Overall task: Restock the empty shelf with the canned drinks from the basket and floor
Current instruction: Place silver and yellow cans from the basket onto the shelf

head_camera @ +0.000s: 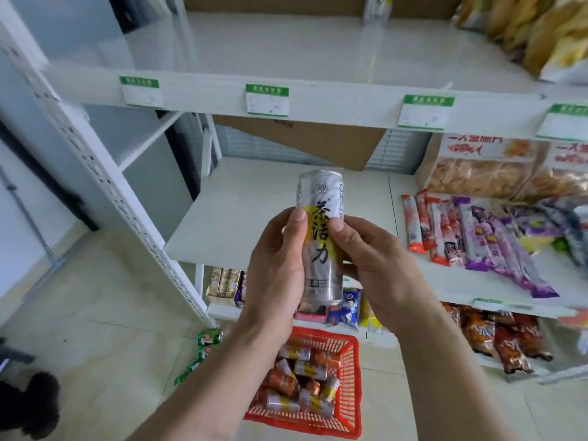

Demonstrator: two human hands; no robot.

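Item: silver can (319, 237), tall and slim, yellow band with black characters down its side. Held upright, long axis near vertical, top leaning slightly away from the person and toward the shelving. Position: in the air, in front of and a little above the front edge of the empty shelf (248, 198).

Left hand (275, 265): wrapped around the can's left side, thumb pressed on the label, palm cupping the lower body.

Right hand (375, 265): closed on the can's right side, thumb on the label just beside the left thumb, fingers behind the can and hidden.

Bearing for the coming move: the bare shelf board lies directly beyond the can, forward and slightly down from both hands. Its open area runs from the left front corner to a thin seam near the right, past which snack packets (477, 237) fill the board. Both hands are about equally near; the left sits on the side of the open stretch. Judged requirement: carry the can forward over the front edge and set it down on its base, axis kept vertical.

Remaining stock: red basket (353, 393) on the floor below the hands, holding many orange-and-silver cans (302, 377) lying on their sides; green cans (203, 348) lying on the floor just left of the basket, near the shelving's foot.

Progress, judged: early; no can stands on the empty shelf.
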